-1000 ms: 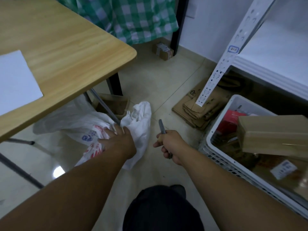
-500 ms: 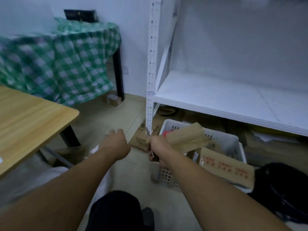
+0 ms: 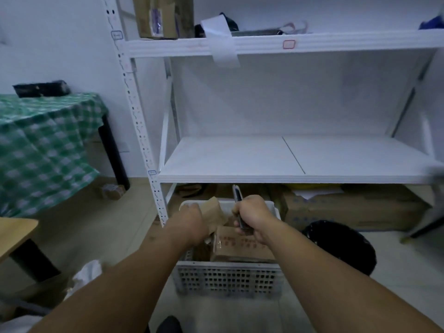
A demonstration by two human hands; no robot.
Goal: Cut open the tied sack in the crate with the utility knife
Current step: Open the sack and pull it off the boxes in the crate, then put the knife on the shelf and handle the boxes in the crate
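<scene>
A white perforated crate [image 3: 228, 281] stands on the floor under the shelving, holding brown cardboard parcels [image 3: 240, 246]. No tied sack shows inside it. My right hand [image 3: 253, 218] is closed around the dark utility knife [image 3: 237, 195] above the crate, with the knife's tip pointing up. My left hand [image 3: 189, 222] lies over a tilted brown parcel [image 3: 216, 211] at the crate's far left; its fingers are hidden, so its grip is unclear. A white sack [image 3: 86, 272] lies on the floor at lower left, apart from both hands.
White metal shelving [image 3: 264, 179] rises directly behind the crate. A black bin bag [image 3: 341, 246] sits to the right, with a long cardboard box [image 3: 348, 212] under the shelf. A wooden table corner [image 3: 16, 231] and a green checked cloth [image 3: 43, 150] stand at left.
The view swung up from the floor to the shelving and crate. My left hand let go of the white sack and moved onto a parcel in the crate. My right hand kept the knife.
</scene>
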